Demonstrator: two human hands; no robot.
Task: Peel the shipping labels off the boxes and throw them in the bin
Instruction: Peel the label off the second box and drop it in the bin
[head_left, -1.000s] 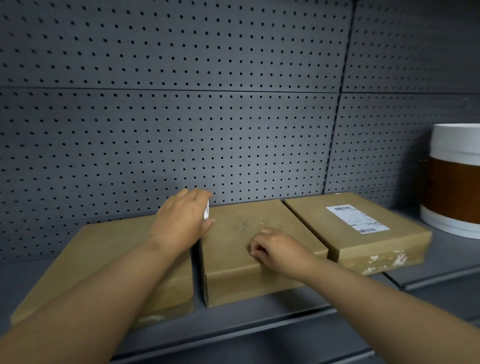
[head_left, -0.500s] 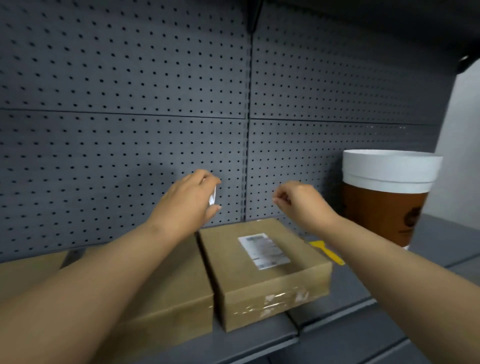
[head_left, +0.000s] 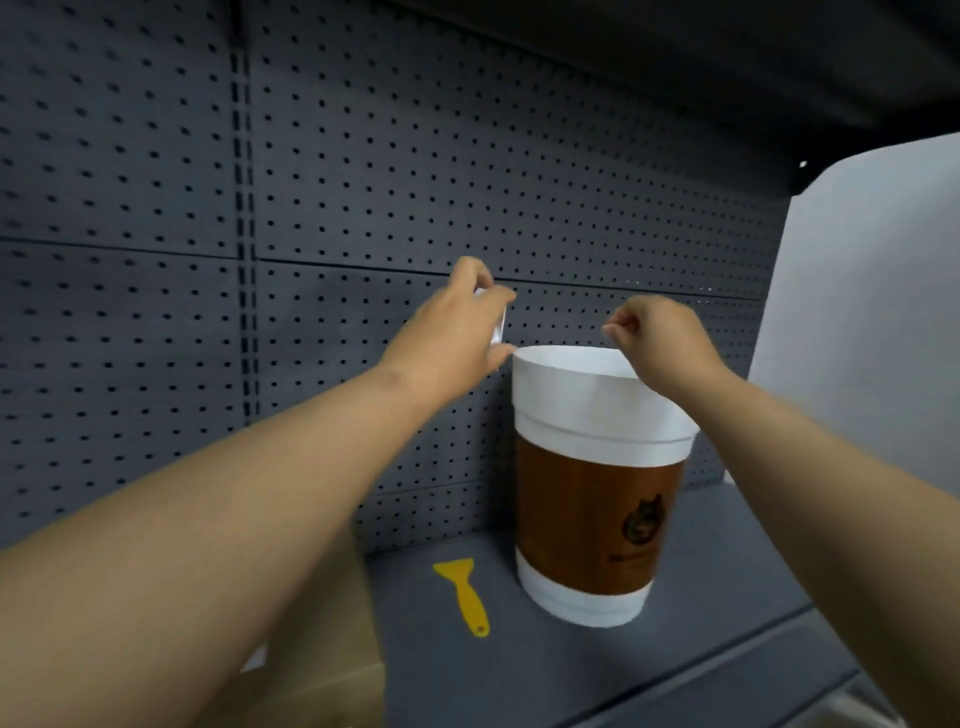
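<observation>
A crumpled white label (head_left: 497, 323) is gripped in the left hand (head_left: 457, 332), pinched between the curled fingers and the thumb, only a sliver of white showing past the knuckles. It is held raised, just left of the bin's rim and slightly above it. The bin (head_left: 597, 483), shaped like an oversized coffee cup with a white lip, a brown band and a white base, is stood upright on the grey shelf (head_left: 701, 649), close against the perforated back panel (head_left: 363, 208). The left thumb tip is seen at the rim's near-left edge; whether it is touched cannot be told.

The right hand (head_left: 657, 340) is held over the bin's opening, fingers curled in narrowly with fingertip and thumb pressed together; whether anything is pinched there cannot be told. Both bare forearms are stretched forward from the bottom corners.

A yellow plastic scraper (head_left: 464, 595) is laid flat on the shelf, left of the bin and apart from it. A cardboard box (head_left: 332, 675) is partly covered by the left forearm at the lower left, a scrap of white showing on it. A pale wall (head_left: 872, 312) is seen at the right.
</observation>
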